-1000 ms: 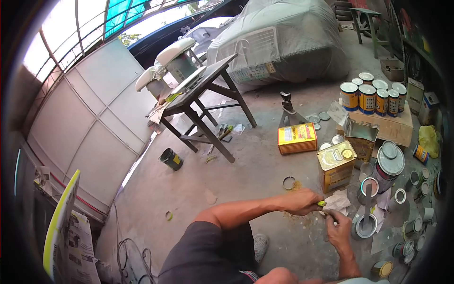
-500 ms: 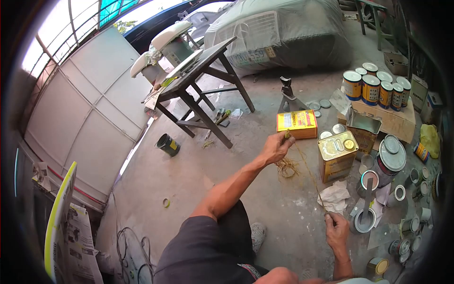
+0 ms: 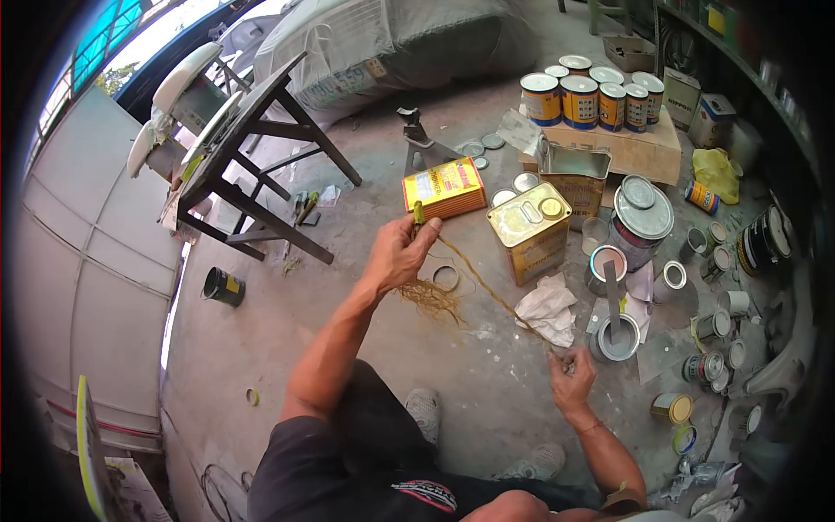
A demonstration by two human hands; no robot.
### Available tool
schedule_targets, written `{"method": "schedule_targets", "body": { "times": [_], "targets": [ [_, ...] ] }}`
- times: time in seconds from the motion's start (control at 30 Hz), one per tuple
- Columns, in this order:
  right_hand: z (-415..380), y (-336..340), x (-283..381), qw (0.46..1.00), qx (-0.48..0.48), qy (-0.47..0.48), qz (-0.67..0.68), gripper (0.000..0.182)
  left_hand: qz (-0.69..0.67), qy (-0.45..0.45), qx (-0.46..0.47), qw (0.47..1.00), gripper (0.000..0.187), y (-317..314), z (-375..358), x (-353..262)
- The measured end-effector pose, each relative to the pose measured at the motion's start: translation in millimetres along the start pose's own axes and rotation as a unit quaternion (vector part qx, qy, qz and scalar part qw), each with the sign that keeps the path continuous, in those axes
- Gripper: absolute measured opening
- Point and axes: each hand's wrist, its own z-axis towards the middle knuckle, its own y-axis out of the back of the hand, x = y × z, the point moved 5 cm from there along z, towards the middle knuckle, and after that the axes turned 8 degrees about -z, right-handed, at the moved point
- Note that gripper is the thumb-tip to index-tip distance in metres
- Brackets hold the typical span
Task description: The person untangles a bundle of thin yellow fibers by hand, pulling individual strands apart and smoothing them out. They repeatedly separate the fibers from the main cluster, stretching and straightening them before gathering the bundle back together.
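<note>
A tangled bundle of yellowish-brown string (image 3: 433, 298) hangs below my left hand (image 3: 402, 252). The fingers of that hand are closed around its top, where a yellow-green wrapped end (image 3: 418, 214) pokes up past the thumb. One long strand (image 3: 481, 283) runs slantwise from there down to my right hand (image 3: 572, 380), which pinches its lower end between the fingertips. Beyond my left hand lies a yellow and orange thinner can (image 3: 445, 188) on its side. A crumpled white cloth (image 3: 547, 311) is on the floor just past my right hand.
An upright thinner can (image 3: 532, 233) stands ahead, near paint cans (image 3: 580, 103) on a cardboard box (image 3: 600, 146). Open tins, one holding a stirring stick (image 3: 612, 296), crowd the right. A dark trestle table (image 3: 261, 128), a black can (image 3: 223, 287) and a covered car (image 3: 409, 52) lie farther off.
The view has turned right, so the surroundings sit farther left. More of the string bundle shows below my left hand. Both hands keep their hold, with the strand still stretched between them.
</note>
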Motion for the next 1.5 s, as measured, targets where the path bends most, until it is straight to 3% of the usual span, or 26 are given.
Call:
{"method": "schedule_targets", "body": {
  "times": [0.07,0.1,0.13,0.17,0.2,0.23,0.27,0.33,0.4,0.47,0.5,0.57,0.67,0.77,0.97,1.0,1.17,1.4,1.5],
  "targets": [
    [-15.1,-9.1,-35.4,0.986,0.043,-0.138,-0.078,0.027,0.0,0.035,-0.043,0.998,0.039,17.2,1.3,4.4],
    [-15.1,-0.5,-40.7,0.986,0.043,-0.138,-0.079,0.027,0.045,0.03,-0.04,0.998,0.039,28.8,4.0,11.3],
    [-11.4,3.6,-35.3,0.987,0.129,-0.049,-0.083,0.031,0.091,0.021,-0.038,0.995,0.038,34.8,6.3,6.5],
    [-13.0,6.4,-25.2,0.972,0.214,0.038,-0.086,0.036,0.128,0.001,0.025,0.991,0.038,27.7,-0.2,2.1],
    [-4.4,21.4,-16.3,0.971,0.22,0.034,-0.088,0.036,0.125,0.007,0.028,0.992,0.038,21.1,-5.5,9.8],
    [6.8,24.7,-9.7,0.893,0.411,0.037,-0.181,0.041,0.182,-0.049,0.089,0.978,0.036,4.4,-10.2,14.9],
    [10.5,29.9,-8.2,0.772,0.579,0.034,-0.261,0.047,0.238,-0.112,0.151,0.953,0.034,-14.3,-13.2,15.6],
    [48.2,47.2,43.4,0.943,0.311,0.099,-0.065,0.046,0.23,-0.095,0.218,0.944,0.032,-41.7,-23.4,7.7],
    [68.4,40.6,76.2,0.979,0.162,0.049,0.115,0.034,0.209,-0.148,0.278,0.926,0.038,-69.2,-36.6,-7.3],
    [75.0,26.2,103.4,0.972,0.133,0.021,0.195,0.025,0.197,-0.118,0.304,0.925,0.038,-87.2,-49.9,-27.9],
    [75.2,21.1,109.3,0.973,0.128,0.016,0.192,0.025,0.173,-0.106,0.305,0.93,0.038,-92.8,-54.7,-34.4],
    [66.7,-7.9,112.1,0.875,0.313,-0.113,0.353,0.023,0.125,-0.078,0.302,0.942,0.039,-96.4,-57.8,-33.8],
    [61.6,-19.0,104.2,0.836,0.37,-0.148,0.376,0.027,0.09,-0.089,0.311,0.942,0.036,-93.5,-58.3,-33.0],
    [61.2,-17.3,95.0,0.824,0.346,-0.148,0.424,0.028,0.085,-0.083,0.303,0.946,0.031,-88.4,-54.6,-29.5],
    [59.6,8.3,92.6,0.89,0.301,-0.111,0.325,0.03,0.07,-0.106,0.162,0.979,0.027,-59.7,-24.7,-17.0],
    [58.1,8.5,90.9,0.889,0.304,-0.111,0.324,0.03,0.06,-0.133,0.11,0.983,0.027,-52.4,-19.4,-13.7],
    [50.6,7.8,87.1,0.88,0.316,-0.145,0.324,0.029,0.102,-0.08,0.009,0.992,0.024,-12.2,4.6,11.2],
    [41.9,9.7,79.0,0.881,0.337,-0.148,0.296,0.029,0.144,-0.035,-0.142,0.979,0.039,43.9,29.1,66.0],
    [34.8,8.9,72.7,0.873,0.348,-0.14,0.311,0.029,0.171,0.033,-0.227,0.958,0.043,70.3,35.3,89.1]
  ]
}}
